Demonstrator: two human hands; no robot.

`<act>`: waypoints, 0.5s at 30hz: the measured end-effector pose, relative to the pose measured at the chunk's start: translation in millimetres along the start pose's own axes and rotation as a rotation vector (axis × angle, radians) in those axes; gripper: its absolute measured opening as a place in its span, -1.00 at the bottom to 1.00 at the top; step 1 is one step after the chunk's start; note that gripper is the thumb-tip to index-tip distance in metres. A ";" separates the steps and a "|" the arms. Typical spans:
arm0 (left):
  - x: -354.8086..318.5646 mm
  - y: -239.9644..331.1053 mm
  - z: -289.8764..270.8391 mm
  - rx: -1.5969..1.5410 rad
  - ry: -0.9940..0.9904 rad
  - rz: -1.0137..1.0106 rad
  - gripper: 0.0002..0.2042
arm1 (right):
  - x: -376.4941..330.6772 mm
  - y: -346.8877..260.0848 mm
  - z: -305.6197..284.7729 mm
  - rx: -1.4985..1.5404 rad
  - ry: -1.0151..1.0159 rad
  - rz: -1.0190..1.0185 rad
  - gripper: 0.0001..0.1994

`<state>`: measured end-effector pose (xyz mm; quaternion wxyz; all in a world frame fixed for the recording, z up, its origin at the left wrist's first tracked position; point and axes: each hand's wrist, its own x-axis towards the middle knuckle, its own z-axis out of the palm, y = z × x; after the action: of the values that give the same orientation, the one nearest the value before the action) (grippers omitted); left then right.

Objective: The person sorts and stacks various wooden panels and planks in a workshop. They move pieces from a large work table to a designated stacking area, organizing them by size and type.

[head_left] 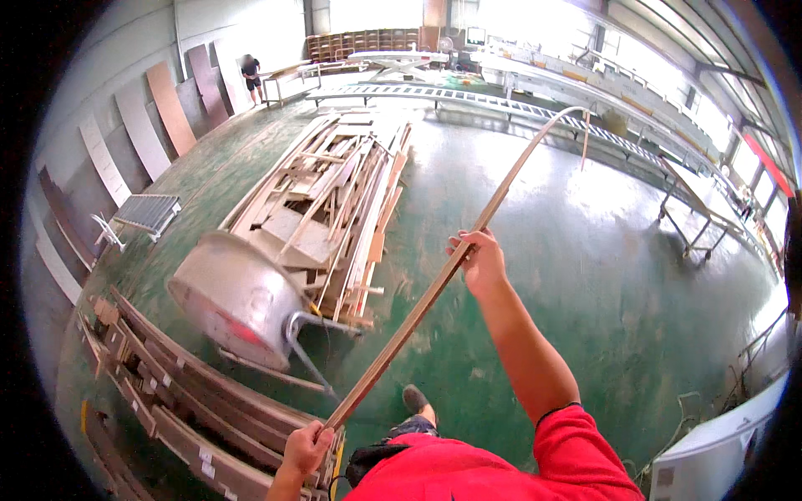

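A person holds 1 long, thin wooden strip point(434, 284) with 2 hands. The left hand point(307, 448) grips the near end, low down by the red shirt, with its fingers curled tight around the wood. The right hand point(480, 260) is stretched out in front and holds the strip near its middle, with fingers wrapped around it too. The strip slopes up and away over the green floor point(585, 275). Its far end bends over in a curve and a thin bit hangs down from the tip.

To the left, a cart point(238, 292) carries a big pile of wood scraps point(334, 200) that reaches back along the floor. More long boards point(184, 401) lie stacked by the near left corner of the floor. Another person point(251, 77) stands far off by a table near the wall.

The strip is thin and bendy, so I think it could snap if it bends more. The far tip could swing and hit the metal roller track point(501, 104) behind it. The rough edge might also poke a finger.
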<state>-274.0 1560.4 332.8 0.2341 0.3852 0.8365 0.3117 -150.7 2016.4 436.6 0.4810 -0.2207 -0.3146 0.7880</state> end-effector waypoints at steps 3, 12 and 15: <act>95.6 29.1 1.0 -0.105 0.051 0.053 -0.63 | 112.8 -0.1 27.9 -0.040 0.013 -0.007 -0.68; 299.6 79.2 -7.2 -0.412 0.210 -0.078 -0.72 | 361.1 -6.3 161.5 -0.008 -0.375 0.079 -0.50; 370.2 105.0 4.7 -0.415 0.324 -0.081 -0.74 | 443.6 9.2 180.2 0.083 -0.424 0.126 -0.61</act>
<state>-438.5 1908.1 347.2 0.1833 0.2404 0.7960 0.5244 -468.8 2360.1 537.0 0.3625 -0.0492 -0.3615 0.8576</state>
